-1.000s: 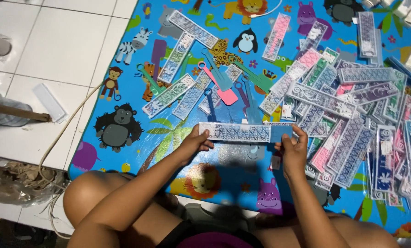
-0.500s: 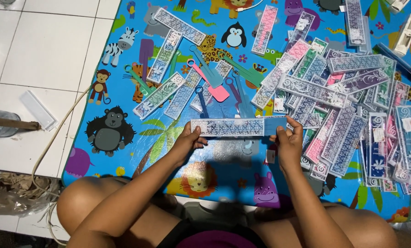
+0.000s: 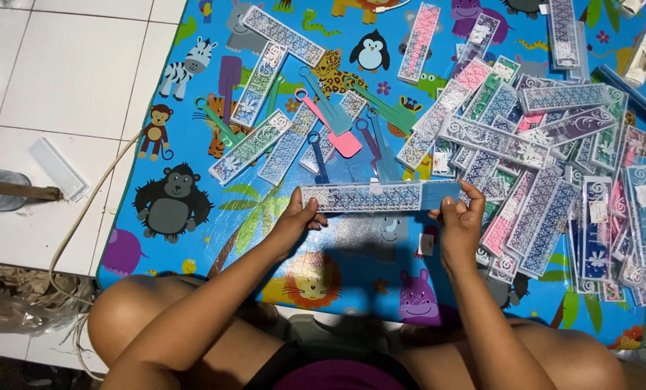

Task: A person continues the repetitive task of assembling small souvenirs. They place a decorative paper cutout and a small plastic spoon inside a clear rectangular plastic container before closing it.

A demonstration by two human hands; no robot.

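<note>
Two bare hands hold one long, narrow packet (image 3: 370, 196) level above the blue animal-print mat (image 3: 193, 152). The packet is a slim clear sleeve with a pale lace-like scroll pattern along most of its length and a plain blue stretch at its right end; a small white tag sits near its middle on the top edge. The left hand (image 3: 294, 220) pinches the packet's left end, thumb on top and fingers curled beneath. The right hand (image 3: 459, 224) closes on the blue right end, fingertips wrapped over the upper edge. Both grips are narrow and closed on the packet, which spans the gap between them.

Just beyond the packet, farther from the person, loose flat plastic pieces with ring-shaped ends lie on the mat, among them a pink one (image 3: 330, 126) and a green one (image 3: 218, 123). To the packet's right a large heap of similar patterned packets (image 3: 547, 173) in blue, pink, green and purple overlaps across the mat. Left of the packet, off the mat's edge, a white cord (image 3: 85, 217) trails over the white tiled floor (image 3: 63, 72), near a small clear flat strip (image 3: 59, 168). The person's bare knees sit below the packet.
</note>
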